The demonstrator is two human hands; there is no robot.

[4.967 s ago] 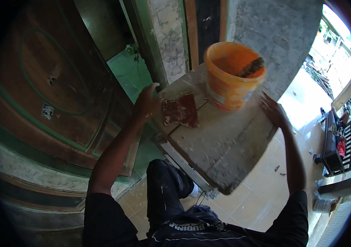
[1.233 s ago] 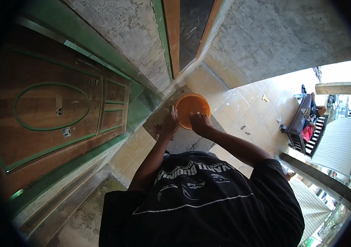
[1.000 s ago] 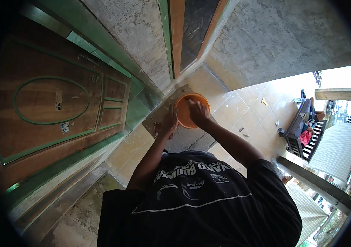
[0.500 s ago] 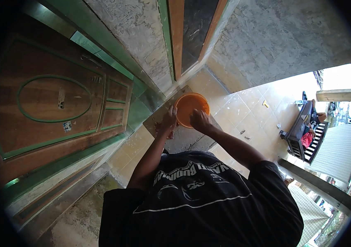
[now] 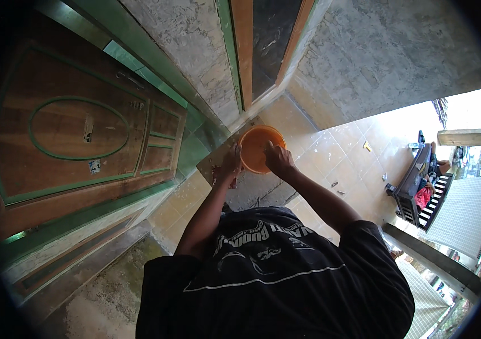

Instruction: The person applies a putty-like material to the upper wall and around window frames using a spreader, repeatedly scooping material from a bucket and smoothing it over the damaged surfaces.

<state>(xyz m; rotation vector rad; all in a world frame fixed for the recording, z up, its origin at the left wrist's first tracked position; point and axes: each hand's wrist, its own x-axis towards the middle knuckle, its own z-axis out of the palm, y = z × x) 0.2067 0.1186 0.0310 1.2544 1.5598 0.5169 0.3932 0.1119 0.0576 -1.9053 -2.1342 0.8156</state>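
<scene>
An orange bucket (image 5: 253, 145) stands on a grey slab ahead of me, its open top facing up. My left hand (image 5: 231, 161) has its fingers closed at the bucket's left rim. Over the right part of the opening, my right hand (image 5: 280, 160) is closed, knuckles up, with the fingertips pointing into the bucket. What it grips, if anything, is too small or hidden to make out. The inside of the bucket looks orange-brown, and I cannot tell its contents.
A grey slab (image 5: 263, 191) with reddish stains lies under the bucket on the tiled floor (image 5: 325, 155). A brown door (image 5: 71, 169) with green trim fills the left. A yellow object (image 5: 367, 146) lies at right, near a dark bench (image 5: 412, 181) where a person sits or lies.
My right hand has moved slightly away from me and to the right over the bucket. My left hand stays at the rim. The whole view has shifted a little.
</scene>
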